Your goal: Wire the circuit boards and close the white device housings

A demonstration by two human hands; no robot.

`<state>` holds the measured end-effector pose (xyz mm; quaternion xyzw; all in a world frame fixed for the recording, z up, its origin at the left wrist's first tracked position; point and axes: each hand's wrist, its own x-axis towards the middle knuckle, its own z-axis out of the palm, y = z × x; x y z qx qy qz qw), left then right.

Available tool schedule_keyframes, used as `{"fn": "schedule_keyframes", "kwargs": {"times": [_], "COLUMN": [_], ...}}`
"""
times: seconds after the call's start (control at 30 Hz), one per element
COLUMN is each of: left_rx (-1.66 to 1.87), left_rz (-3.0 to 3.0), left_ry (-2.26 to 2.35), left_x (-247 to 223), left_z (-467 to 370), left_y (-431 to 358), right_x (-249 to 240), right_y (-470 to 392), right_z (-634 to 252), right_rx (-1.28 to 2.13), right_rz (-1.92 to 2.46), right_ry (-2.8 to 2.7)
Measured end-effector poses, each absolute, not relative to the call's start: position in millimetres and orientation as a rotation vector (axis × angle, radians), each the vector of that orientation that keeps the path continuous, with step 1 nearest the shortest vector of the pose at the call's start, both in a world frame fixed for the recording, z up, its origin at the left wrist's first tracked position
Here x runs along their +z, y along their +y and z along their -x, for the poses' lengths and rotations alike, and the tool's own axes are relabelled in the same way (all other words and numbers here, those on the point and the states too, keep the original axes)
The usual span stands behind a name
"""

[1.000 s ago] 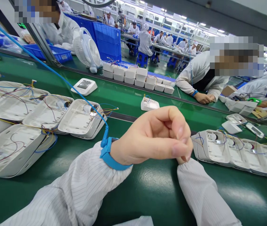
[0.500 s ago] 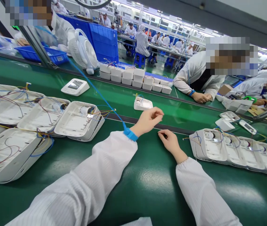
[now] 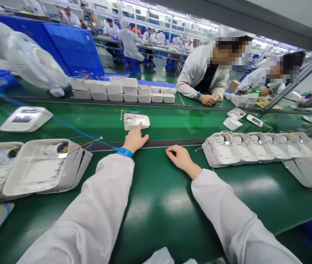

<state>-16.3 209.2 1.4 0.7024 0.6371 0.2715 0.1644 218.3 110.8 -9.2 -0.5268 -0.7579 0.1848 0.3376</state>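
Left hand (image 3: 136, 139): index finger stretched over the small shell (image 3: 133, 121), thumb spread wide; nothing shows in its grip, and whether the fingertip touches the shell I cannot tell.
Right hand (image 3: 182, 158): fingers loosely curled beside the strip (image 3: 169, 143), well apart from the small shell; no object is visible in it, though the inside of the curl is hidden.
Small shell: on the green lane (image 3: 172, 124) just beyond the strip, straight ahead of the left hand; it lies hollow side up, probably so that its inside and wires stay within reach.
Cord (image 3: 73, 127): runs left from the strap (image 3: 125, 151) on the left wrist, near the monitor (image 3: 25, 119); it likely limits a wide sweep.
Left shells (image 3: 39, 165): close together, hollow side up, wires trailing over the rims; these loose ends could catch a sleeve.
Right shells (image 3: 224, 148): lined up side by side, likely packed tight to spare counter (image 3: 158, 227) room.
Sideways room: both arms reach through the gap between left shells and right shells.
Edges: the strip parts counter from lane; the counter's near edge slants past the right forearm.
Far shells (image 3: 114, 90): some stacked, behind the lane, seemingly to keep out of its way.
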Motion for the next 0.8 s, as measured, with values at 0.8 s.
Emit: {"fn": "schedule_keyframes", "kwargs": {"times": [0.8], "left_rx": [1.242], "left_rz": [-1.874], "left_ry": [1.406], "left_x": [10], "left_z": [11], "left_y": [130], "right_x": [-25], "right_y": [134], "right_z": [-233], "right_rx": [0.628], "right_rz": [1.375], "right_ry": [-1.481]}}
